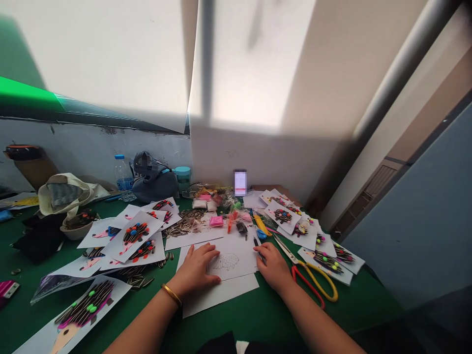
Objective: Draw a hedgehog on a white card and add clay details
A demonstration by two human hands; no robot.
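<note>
A sheet of white paper [243, 255] lies in front of me, bearing a small line drawing of a hedgehog. My left hand [199, 265] rests flat on its left part with fingers spread. Closed around a dark pen [257, 246], my right hand [273, 268] sits at the sheet's right edge. A second sheet [221, 296] sticks out underneath. Just right of the right hand lie scissors [287, 250] with red and yellow handles. Beyond the sheet are a pink clay packet [216, 221], a black clay lump [241, 227] and scattered sunflower seeds [184, 223].
Finished hedgehog cards [136, 235] overlap on the left, and more cards [283, 216] are piled on the right. Along the wall stand a phone [240, 183], a water bottle [124, 179], a dark bag [155, 182] and a teal-lidded jar [183, 179]. A bowl [77, 228] sits far left.
</note>
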